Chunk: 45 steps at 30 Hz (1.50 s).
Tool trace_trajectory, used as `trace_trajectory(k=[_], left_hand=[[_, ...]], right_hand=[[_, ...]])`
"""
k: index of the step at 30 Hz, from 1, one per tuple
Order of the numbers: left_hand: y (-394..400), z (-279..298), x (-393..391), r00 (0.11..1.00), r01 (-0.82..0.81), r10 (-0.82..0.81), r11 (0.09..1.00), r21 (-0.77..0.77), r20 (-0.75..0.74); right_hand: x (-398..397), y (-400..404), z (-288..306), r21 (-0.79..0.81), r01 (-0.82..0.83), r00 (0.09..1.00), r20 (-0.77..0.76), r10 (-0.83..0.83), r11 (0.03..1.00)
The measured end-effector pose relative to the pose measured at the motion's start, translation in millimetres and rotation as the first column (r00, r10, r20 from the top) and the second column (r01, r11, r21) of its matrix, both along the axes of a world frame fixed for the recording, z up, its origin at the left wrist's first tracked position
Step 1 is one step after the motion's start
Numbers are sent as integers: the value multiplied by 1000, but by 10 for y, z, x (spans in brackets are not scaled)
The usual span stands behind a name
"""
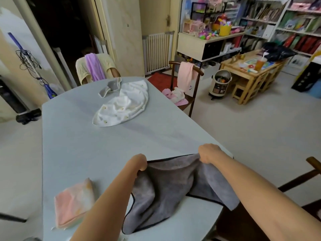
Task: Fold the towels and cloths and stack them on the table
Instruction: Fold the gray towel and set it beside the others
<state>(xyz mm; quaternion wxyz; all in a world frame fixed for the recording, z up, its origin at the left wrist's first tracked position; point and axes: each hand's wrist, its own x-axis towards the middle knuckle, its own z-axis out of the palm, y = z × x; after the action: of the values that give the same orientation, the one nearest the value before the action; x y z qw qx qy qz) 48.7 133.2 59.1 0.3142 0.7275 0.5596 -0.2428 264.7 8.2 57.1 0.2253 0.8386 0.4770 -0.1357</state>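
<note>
My left hand (140,162) curled tight on far left corner of grey towel (166,188). My right hand (208,153) curled tight on far right corner. Far hem stretched between my 2 fists. Towel sags at near edge of table (78,136), near right part draped over edge. Folded pink cloth (73,205) at near left corner, apart from towel. White cloth (122,105) unfolded toward far edge; small grey cloth (110,88) just beside it, crumpled.
</note>
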Motion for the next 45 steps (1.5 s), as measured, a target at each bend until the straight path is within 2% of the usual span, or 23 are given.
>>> trace_trajectory(k=[2, 4, 7, 9, 12, 15, 17, 20, 22, 23, 25, 26, 27, 29, 31, 34, 35, 37, 41, 43, 45], left_hand=[[133, -17, 108, 998, 27, -35, 988, 151, 50], [378, 24, 193, 989, 55, -91, 959, 278, 119], [726, 235, 272, 945, -152, -12, 868, 473, 326], [855, 395, 321, 907, -239, -30, 784, 573, 419], [887, 389, 356, 915, -219, -96, 696, 684, 391], [756, 212, 361, 964, -104, -106, 691, 716, 242], [680, 78, 339, 988, 3, -111, 705, 710, 106], [506, -199, 283, 985, 171, -151, 739, 651, -87], [290, -466, 267, 964, 250, -159, 816, 521, -214], [154, -595, 238, 947, 279, -178, 870, 406, -269], [-85, -821, 180, 911, 297, -240, 946, 129, -335], [-156, -884, 167, 897, 302, -272, 953, 35, -349], [-189, -911, 183, 886, 316, -296, 949, -2, -356], [-199, -860, 283, 870, 381, -337, 923, 58, -360], [-208, -807, 472, 887, 412, -346, 891, 188, -305], [-236, -862, 796, 944, 328, -317, 904, 273, -85], [-260, -914, 892, 949, 310, -315, 917, 250, -20], [-351, -1033, 1077, 937, 326, -342, 929, 174, 75], [-513, -1185, 1302, 913, 353, -373, 926, 137, 165], [-490, -1239, 1399, 926, 221, -244, 969, 112, 288], [-453, -1269, 1557, 883, -58, 64, 998, -28, 464]], right_hand=[[75, 197, -17, 58, 89, 995, -54, -86, 994], [136, 406, 38, 217, 163, 986, -70, -151, 962], [225, 677, 189, 578, 109, 990, 10, -140, 809], [308, 811, 265, 699, 15, 994, 70, -90, 715], [425, 862, 304, 721, -113, 984, 178, -24, 684], [555, 804, 221, 625, -288, 941, 325, 93, 726], [626, 779, 52, 573, -349, 925, 339, 173, 742], [619, 627, -234, 429, -358, 929, 256, 269, 829], [602, 464, -553, 235, -354, 933, 148, 327, 905], [571, 352, -703, 136, -332, 943, 70, 325, 933], [507, 125, -938, -32, -280, 955, -108, 275, 959], [514, 48, -1036, -91, -276, 948, -188, 256, 957], [542, 2, -1097, -126, -283, 937, -249, 246, 951], [606, -17, -1107, -64, -246, 920, -329, 212, 967], [690, -1, -1098, 119, -124, 923, -351, 159, 985], [795, 29, -1136, 407, -32, 970, -206, 126, 913], [829, 38, -1161, 428, -35, 980, -164, 116, 903], [920, 58, -1241, 368, -25, 989, -129, 77, 930], [993, 169, -1385, 338, 56, 987, -158, -2, 940], [1001, 216, -1423, 403, 82, 977, -214, 6, 912], [1061, 145, -1465, 526, 255, 923, -383, -42, 812]])
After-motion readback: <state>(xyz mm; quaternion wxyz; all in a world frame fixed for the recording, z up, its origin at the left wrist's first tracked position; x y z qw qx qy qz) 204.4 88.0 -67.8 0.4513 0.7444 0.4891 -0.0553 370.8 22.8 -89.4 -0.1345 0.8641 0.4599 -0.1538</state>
